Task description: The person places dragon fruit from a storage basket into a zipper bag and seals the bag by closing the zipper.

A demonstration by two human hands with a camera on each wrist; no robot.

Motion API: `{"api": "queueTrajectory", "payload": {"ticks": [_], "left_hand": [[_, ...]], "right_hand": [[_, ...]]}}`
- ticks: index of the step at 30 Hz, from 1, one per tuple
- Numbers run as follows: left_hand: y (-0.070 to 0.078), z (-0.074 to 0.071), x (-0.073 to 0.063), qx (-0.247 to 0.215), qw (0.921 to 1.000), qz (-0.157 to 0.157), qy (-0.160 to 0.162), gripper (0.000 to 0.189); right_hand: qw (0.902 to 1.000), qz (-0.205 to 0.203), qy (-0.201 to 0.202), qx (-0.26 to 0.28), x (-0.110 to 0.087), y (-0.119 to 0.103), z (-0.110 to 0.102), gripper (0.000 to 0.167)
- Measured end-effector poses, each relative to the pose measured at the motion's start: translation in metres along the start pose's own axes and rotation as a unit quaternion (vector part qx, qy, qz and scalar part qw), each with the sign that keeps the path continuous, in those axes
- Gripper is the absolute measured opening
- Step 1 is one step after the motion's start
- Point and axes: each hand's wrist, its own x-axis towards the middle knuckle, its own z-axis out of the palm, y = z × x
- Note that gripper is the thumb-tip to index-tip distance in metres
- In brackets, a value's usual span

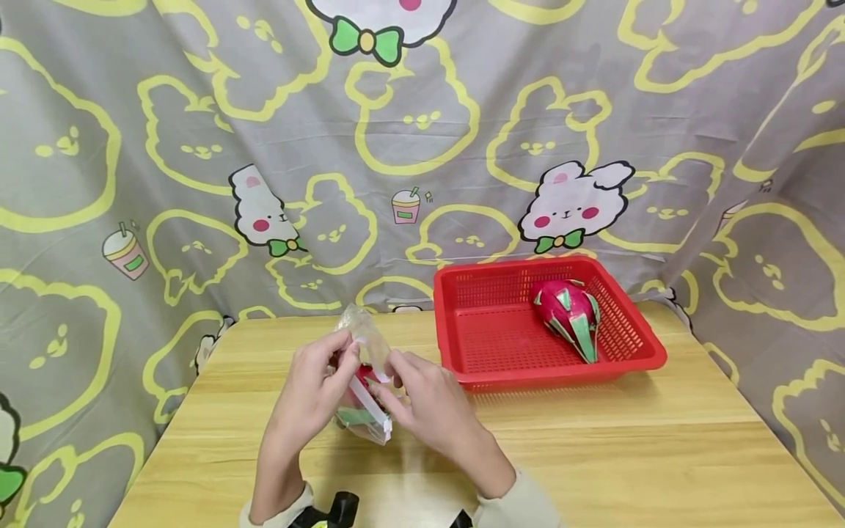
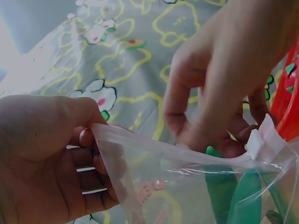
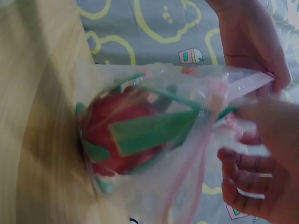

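Observation:
A clear zip bag (image 1: 359, 425) stands upright on the wooden table with a red dragon fruit (image 3: 126, 121) inside. The fruit's green leaves (image 2: 245, 196) point up toward the bag's mouth. Between thumb and fingers, my left hand (image 1: 313, 385) pinches one end of the bag's rim, with the other fingers spread behind the plastic. On the opposite side, my right hand (image 1: 432, 400) is at the mouth. Its thumb reaches in over the rim to the green leaf tips, while the other fingers bend loosely outside.
A red plastic basket (image 1: 498, 378) stands at the back right of the table (image 1: 594, 440), holding another dragon fruit (image 1: 568, 312). A grey curtain (image 1: 422, 242) with yellow cartoon outlines hangs right behind the table and along both sides.

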Motion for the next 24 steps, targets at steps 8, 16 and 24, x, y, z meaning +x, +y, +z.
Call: {"api": "queueTrajectory", "payload": {"ticks": [8, 16, 24], "left_hand": [[0.01, 0.005, 0.0, 0.029, 0.9993, -0.008, -0.022, 0.035], [0.014, 0.006, 0.0, 0.084, 0.9963, -0.02, -0.002, 0.033], [0.002, -0.004, -0.007, 0.129, 0.9821, -0.094, -0.099, 0.027]], "right_hand": [[0.9885, 0.0, 0.098, -0.115, 0.0, 0.006, -0.002, 0.009], [0.9823, 0.025, 0.173, -0.067, 0.004, 0.013, -0.022, 0.011], [0.975, 0.07, 0.2, -0.066, 0.003, 0.016, -0.031, 0.015]]}}
